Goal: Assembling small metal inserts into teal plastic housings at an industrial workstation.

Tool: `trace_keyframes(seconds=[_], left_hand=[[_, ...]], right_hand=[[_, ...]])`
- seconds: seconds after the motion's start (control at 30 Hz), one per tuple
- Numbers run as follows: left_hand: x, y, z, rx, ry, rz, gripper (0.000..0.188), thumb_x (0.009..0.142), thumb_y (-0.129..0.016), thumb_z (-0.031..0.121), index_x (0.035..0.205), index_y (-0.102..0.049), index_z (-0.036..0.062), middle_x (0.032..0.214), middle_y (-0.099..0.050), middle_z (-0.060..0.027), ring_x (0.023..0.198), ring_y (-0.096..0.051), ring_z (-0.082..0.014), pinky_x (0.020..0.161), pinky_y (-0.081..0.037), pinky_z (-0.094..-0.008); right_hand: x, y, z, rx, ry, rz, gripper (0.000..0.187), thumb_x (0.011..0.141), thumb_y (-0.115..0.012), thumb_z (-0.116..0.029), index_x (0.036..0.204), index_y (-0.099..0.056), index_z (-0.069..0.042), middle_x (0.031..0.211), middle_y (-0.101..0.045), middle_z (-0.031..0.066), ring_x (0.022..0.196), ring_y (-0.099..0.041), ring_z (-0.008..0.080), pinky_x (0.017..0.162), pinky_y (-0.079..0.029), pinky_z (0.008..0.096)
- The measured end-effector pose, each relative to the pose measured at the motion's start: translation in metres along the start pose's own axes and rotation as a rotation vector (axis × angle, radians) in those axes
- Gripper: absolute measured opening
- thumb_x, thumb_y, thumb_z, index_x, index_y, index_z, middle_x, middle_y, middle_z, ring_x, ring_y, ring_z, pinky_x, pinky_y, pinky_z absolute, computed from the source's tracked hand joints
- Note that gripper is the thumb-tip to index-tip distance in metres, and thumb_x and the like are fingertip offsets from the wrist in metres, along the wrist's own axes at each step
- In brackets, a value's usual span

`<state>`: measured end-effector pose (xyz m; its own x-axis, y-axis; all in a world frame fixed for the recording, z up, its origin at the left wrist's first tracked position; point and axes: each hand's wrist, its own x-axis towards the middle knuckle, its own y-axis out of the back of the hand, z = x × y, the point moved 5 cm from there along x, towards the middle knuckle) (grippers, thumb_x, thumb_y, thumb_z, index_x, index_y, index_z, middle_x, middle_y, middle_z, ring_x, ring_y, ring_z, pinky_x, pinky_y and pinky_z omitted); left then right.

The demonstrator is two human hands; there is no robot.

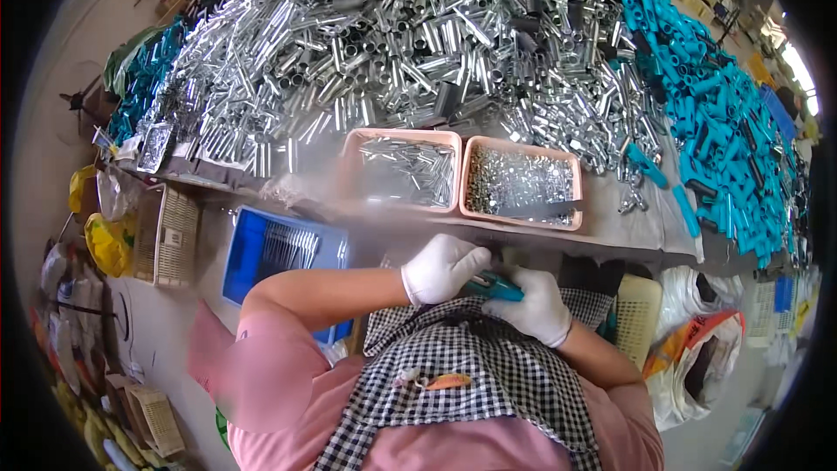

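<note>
Head view, pink trays [521,220] holding metal parts [514,179]

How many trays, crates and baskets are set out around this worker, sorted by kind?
Pink trays of small metal parts: 2, one beside the other
Blue crate: 1
Cream woven baskets: 3, at the left, the lower left and the right
Total: 6
The loose silver tubes and teal tubes are too many to count.

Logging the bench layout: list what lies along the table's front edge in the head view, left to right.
Blue crate → left pink tray of silver tubes → right pink tray of small silver parts → teal tubes.
</note>
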<state>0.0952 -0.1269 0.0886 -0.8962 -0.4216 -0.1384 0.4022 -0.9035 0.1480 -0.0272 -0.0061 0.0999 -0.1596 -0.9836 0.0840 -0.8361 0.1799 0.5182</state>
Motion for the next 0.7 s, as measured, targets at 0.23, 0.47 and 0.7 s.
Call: trace_keyframes(seconds=[0.23, 0.47, 0.7], left_hand=[[0.03, 0.034, 0.037, 0.743, -0.234, -0.009, 0.021, 0.086, -0.061, 0.021, 0.084, -0.069, 0.0019, 0.075, -0.067, -0.0192, 0.064, -0.066, -0.033, 0.061, -0.054, -0.0439], [0.111, 0.085, -0.007, 1.218, 0.106, -0.066, 0.031, 0.078, -0.061, 0.013, 0.106, -0.06, -0.0018, 0.096, -0.066, -0.0255, 0.091, -0.066, -0.0387, 0.08, -0.052, -0.0423], [0.093, 0.1, 0.007, 1.083, 0.037, 0.189, 0.03, 0.078, -0.061, 0.011, 0.107, -0.066, 0.0036, 0.097, -0.066, -0.0244, 0.087, -0.065, -0.0389, 0.081, -0.053, -0.0439]], right_hand=[[0.001, 0.0, 0.001, -0.095, 0.019, 0.061, 0.034, 0.072, -0.08, -0.027, 0.096, -0.068, -0.005, 0.072, -0.063, 0.0191, 0.066, -0.064, 0.0377, 0.058, -0.05, 0.0399], [0.0, 0.011, 0.006, -0.14, 0.084, 0.135, 0.03, 0.073, -0.079, -0.029, 0.076, -0.059, -0.007, 0.068, -0.059, 0.0147, 0.064, -0.061, 0.0369, 0.055, -0.046, 0.0443], [0.003, 0.025, 0.004, -0.231, 0.102, 0.185, 0.027, 0.074, -0.078, -0.03, 0.077, -0.062, -0.009, 0.069, -0.063, 0.0132, 0.063, -0.063, 0.0349, 0.054, -0.049, 0.0432]])
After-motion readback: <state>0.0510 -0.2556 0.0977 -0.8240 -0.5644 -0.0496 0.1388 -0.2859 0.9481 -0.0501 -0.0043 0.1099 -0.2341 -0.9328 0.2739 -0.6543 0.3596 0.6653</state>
